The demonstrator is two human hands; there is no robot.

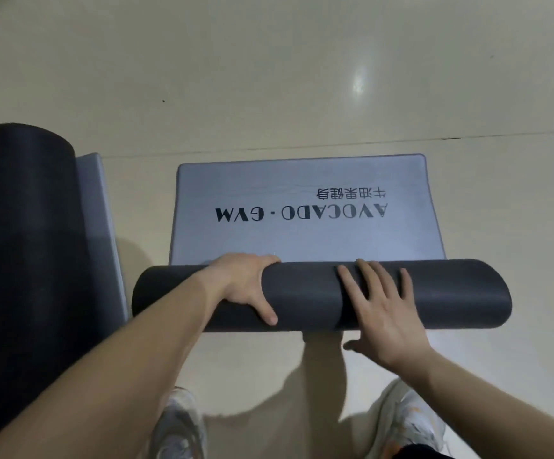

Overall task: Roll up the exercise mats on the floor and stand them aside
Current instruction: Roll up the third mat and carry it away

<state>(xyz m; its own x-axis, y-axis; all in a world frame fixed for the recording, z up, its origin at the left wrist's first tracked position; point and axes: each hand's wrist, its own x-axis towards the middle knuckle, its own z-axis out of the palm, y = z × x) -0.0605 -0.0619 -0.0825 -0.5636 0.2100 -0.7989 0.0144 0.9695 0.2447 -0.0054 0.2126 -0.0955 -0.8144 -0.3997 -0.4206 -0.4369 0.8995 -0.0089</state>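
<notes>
A grey exercise mat [302, 240] printed "AVOCADO · GYM" lies on the floor in front of me, its near part wound into a dark roll [451, 293]. My left hand [245, 283] grips the roll's left part, fingers curled over the top and thumb on the near side. On the middle of the roll my right hand [381, 306] rests flat with straight, spread fingers. At the far left a second mat [27, 243] stands as a dark roll, with a flat grey strip of it showing beside it.
Pale tiled floor [269, 77] stretches beyond the mats, with a seam line running across it. My two light sneakers [183, 422] stand just behind the roll at the bottom of the view.
</notes>
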